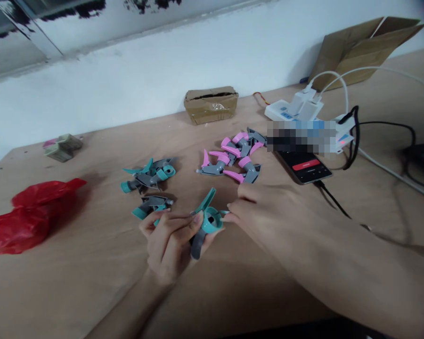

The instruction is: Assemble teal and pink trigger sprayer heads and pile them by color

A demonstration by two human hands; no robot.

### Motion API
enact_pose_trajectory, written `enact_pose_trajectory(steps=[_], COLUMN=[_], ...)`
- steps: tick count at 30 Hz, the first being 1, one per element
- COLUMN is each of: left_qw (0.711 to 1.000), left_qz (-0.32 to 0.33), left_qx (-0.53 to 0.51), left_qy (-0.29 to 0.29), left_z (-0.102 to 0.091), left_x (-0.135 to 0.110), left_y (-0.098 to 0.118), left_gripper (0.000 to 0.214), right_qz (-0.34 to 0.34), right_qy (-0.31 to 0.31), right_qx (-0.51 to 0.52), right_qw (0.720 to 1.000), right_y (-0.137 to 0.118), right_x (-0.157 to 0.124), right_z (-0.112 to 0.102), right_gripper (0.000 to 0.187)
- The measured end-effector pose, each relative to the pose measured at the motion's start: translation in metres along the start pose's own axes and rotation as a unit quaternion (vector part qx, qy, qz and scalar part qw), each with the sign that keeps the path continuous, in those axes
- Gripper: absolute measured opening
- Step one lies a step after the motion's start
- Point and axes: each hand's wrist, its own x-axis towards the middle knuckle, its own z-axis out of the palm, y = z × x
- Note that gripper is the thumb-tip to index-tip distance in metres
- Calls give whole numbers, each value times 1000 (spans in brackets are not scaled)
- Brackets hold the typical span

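My left hand [169,245] grips a teal and grey trigger spray head [212,220]. Its round teal collar faces me, the teal trigger points up and the grey body hangs below. At the collar's right edge, my right hand [265,212] is closed in a pinch on something small and pale that I cannot make out. Just beyond my left fingers lies another teal and grey spray head [151,206], partly covered by them. A small pile of teal and grey spray heads [148,175] sits farther back. Several pink and grey spray heads [233,157] lie beyond my right hand.
A red plastic bag [35,212] lies at the left, with a small greenish block-like object [62,148] behind it. Near the wall stand a small cardboard box [212,106] and a larger carton [356,52]. A phone [304,165], power strip [279,110] and cables occupy the right side.
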Motion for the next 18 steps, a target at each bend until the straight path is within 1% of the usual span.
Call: enact_pose_trajectory(steps=[2,6,9,11,14,18], left_qw=[1000,1000,1000,999,998,996], left_qz=[-5,-9,-23,-42,-58,-82], left_qx=[6,12,12,11,4,9], left_qy=[-3,-11,-1,11,22,36], left_z=[0,-1,-1,1,2,4], left_x=[0,1,5,7,10,12], left_y=[-2,-3,0,2,6,8], left_gripper=[25,28,24,21,19,20], right_qz=[-10,-5,2,32,77,90], right_qy=[13,44,30,17,-1,-15], right_qx=[27,73,81,75,87,117], right_qw=[1000,996,996,997,993,989], right_y=[7,19,25,28,33,39], right_x=[-2,2,9,13,18,24], right_z=[3,7,5,2,-3,-4], right_gripper=[24,30,25,22,25,28])
